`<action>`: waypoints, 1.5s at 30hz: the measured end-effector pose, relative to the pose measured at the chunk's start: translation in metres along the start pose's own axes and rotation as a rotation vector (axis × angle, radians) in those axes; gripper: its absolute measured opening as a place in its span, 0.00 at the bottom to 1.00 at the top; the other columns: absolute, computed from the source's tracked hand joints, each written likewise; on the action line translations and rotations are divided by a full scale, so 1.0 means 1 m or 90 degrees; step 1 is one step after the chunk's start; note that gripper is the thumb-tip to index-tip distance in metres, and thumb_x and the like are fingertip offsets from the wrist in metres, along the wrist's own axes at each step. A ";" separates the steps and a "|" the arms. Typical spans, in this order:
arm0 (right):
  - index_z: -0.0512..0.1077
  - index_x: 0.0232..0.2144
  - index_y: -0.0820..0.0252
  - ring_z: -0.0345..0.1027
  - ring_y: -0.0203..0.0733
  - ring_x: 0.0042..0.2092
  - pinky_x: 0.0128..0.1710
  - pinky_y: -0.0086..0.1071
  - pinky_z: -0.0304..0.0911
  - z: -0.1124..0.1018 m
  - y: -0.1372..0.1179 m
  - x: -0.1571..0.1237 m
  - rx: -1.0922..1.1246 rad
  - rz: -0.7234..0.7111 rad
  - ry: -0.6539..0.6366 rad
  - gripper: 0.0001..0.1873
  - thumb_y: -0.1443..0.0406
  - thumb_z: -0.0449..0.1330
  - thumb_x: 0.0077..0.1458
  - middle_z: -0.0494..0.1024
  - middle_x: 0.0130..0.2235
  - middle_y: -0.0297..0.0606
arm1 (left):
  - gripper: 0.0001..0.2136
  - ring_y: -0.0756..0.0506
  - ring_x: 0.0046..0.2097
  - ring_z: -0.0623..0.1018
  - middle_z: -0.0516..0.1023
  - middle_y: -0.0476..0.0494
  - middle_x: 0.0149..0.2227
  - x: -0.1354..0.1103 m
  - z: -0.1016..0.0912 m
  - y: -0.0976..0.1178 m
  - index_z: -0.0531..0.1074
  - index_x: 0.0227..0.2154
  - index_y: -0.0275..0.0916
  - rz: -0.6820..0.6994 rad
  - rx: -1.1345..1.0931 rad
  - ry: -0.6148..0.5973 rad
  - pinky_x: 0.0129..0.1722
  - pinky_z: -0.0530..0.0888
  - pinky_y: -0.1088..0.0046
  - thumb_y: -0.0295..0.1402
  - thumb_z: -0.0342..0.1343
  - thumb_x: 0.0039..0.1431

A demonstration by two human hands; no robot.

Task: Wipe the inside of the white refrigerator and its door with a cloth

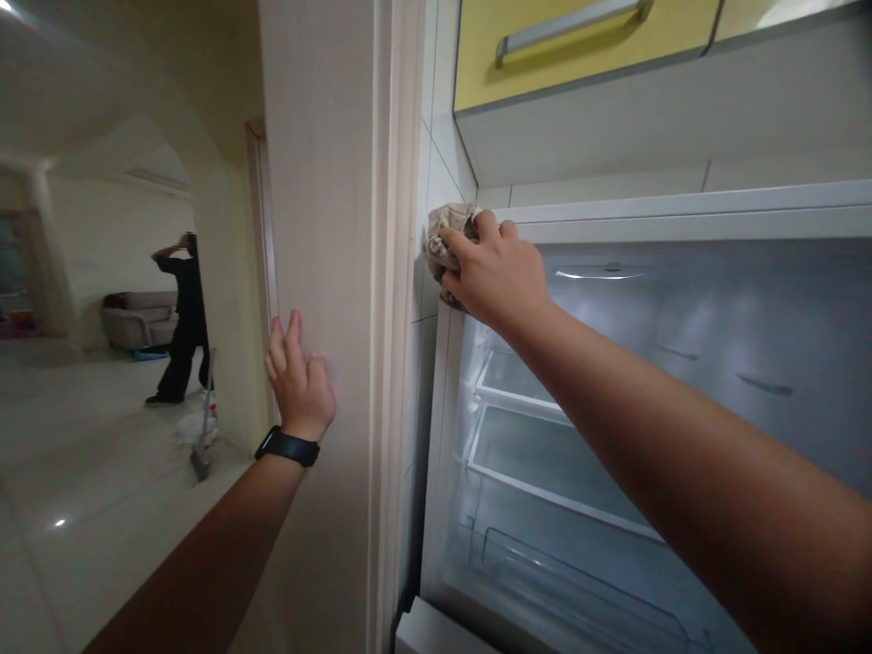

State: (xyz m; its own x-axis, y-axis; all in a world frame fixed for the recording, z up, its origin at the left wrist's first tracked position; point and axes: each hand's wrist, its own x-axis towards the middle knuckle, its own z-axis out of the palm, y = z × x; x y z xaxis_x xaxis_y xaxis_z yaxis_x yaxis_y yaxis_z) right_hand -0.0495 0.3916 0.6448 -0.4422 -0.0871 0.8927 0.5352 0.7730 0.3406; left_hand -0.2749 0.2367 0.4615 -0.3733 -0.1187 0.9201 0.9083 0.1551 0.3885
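Pale glossy floor (54, 436) bears sofa (146, 318), blue item (150, 354), broom (200, 464), 1 standing person (186, 304) in black. 2 white-rimmed shelves (538, 450) inside refrigerator (681, 215).

A home: open fridge (681, 213) and yellow kitchen cabinet (599, 62), with a sofa (140, 318) beyond.

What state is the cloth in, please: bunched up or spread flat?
Bunched up: the cloth shows as a folded, crumpled wad in the right hand, at the upper corner of the fridge.

We see a pale, glossy floor (88, 472) running to a low greyish upholstered sofa (140, 320) before a cream wall (123, 232). Overhead, we find a yellow flat-fronted cabinet (559, 71) with a silver bar handle (572, 29).
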 end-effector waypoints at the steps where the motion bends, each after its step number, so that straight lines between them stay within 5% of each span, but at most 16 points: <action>1: 0.66 0.60 0.58 0.61 0.58 0.56 0.45 0.47 0.67 -0.004 -0.001 0.001 -0.002 -0.016 -0.003 0.24 0.56 0.53 0.65 0.68 0.61 0.53 | 0.31 0.37 0.76 0.54 0.54 0.34 0.75 0.000 0.000 0.000 0.54 0.73 0.42 -0.001 0.001 0.001 0.74 0.51 0.50 0.31 0.46 0.67; 5: 0.70 0.54 0.65 0.64 0.59 0.58 0.48 0.47 0.65 -0.034 -0.008 0.011 -0.013 -0.054 -0.049 0.21 0.58 0.49 0.68 0.73 0.58 0.56 | 0.32 0.36 0.75 0.54 0.54 0.35 0.75 0.000 0.000 0.000 0.54 0.73 0.43 -0.006 0.006 0.002 0.74 0.52 0.49 0.31 0.46 0.66; 10: 0.69 0.56 0.74 0.63 0.62 0.61 0.49 0.49 0.60 -0.073 -0.012 0.029 -0.066 -0.114 -0.020 0.30 0.61 0.35 0.69 0.76 0.53 0.51 | 0.31 0.37 0.75 0.55 0.55 0.37 0.75 -0.001 -0.001 0.000 0.54 0.73 0.46 -0.011 0.006 0.000 0.74 0.53 0.49 0.33 0.46 0.67; 13: 0.70 0.54 0.76 0.61 0.65 0.63 0.50 0.54 0.57 -0.069 -0.001 0.034 -0.091 -0.137 -0.030 0.32 0.60 0.35 0.69 0.75 0.55 0.53 | 0.31 0.37 0.75 0.55 0.55 0.36 0.75 -0.001 -0.001 -0.001 0.54 0.73 0.44 -0.010 0.004 -0.002 0.74 0.52 0.50 0.34 0.45 0.68; 18: 0.71 0.54 0.61 0.58 0.64 0.63 0.56 0.60 0.57 -0.045 0.026 0.026 -0.104 -0.152 -0.057 0.21 0.55 0.54 0.66 0.74 0.58 0.49 | 0.31 0.36 0.75 0.54 0.54 0.34 0.74 -0.001 -0.001 -0.002 0.54 0.73 0.41 0.002 0.007 -0.006 0.74 0.52 0.50 0.34 0.45 0.68; 25: 0.66 0.57 0.55 0.55 0.66 0.64 0.55 0.60 0.57 -0.049 0.051 0.015 -0.102 -0.141 -0.044 0.25 0.50 0.56 0.63 0.72 0.61 0.50 | 0.30 0.33 0.75 0.54 0.53 0.31 0.75 -0.002 -0.002 -0.002 0.53 0.73 0.40 0.002 0.007 -0.007 0.74 0.52 0.45 0.35 0.45 0.69; 36: 0.67 0.55 0.57 0.55 0.74 0.62 0.51 0.61 0.59 -0.105 0.107 -0.002 -0.128 0.023 -0.082 0.28 0.48 0.56 0.59 0.72 0.62 0.55 | 0.32 0.30 0.75 0.53 0.52 0.30 0.75 -0.002 -0.004 -0.008 0.51 0.74 0.41 0.054 0.023 -0.020 0.73 0.55 0.38 0.30 0.47 0.68; 45: 0.69 0.52 0.64 0.59 0.73 0.61 0.52 0.66 0.63 -0.139 0.130 -0.015 -0.150 0.132 -0.116 0.29 0.50 0.60 0.56 0.77 0.55 0.58 | 0.33 0.28 0.76 0.50 0.46 0.30 0.77 -0.060 -0.017 -0.047 0.43 0.75 0.40 0.048 0.061 -0.097 0.72 0.54 0.35 0.33 0.42 0.69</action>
State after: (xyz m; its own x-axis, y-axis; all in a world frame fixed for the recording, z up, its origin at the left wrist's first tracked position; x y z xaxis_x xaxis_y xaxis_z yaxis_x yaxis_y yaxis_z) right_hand 0.1269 0.4064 0.7168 -0.4165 0.1857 0.8900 0.7688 0.5944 0.2358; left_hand -0.2916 0.2200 0.3875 -0.3353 0.0450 0.9411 0.9156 0.2509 0.3142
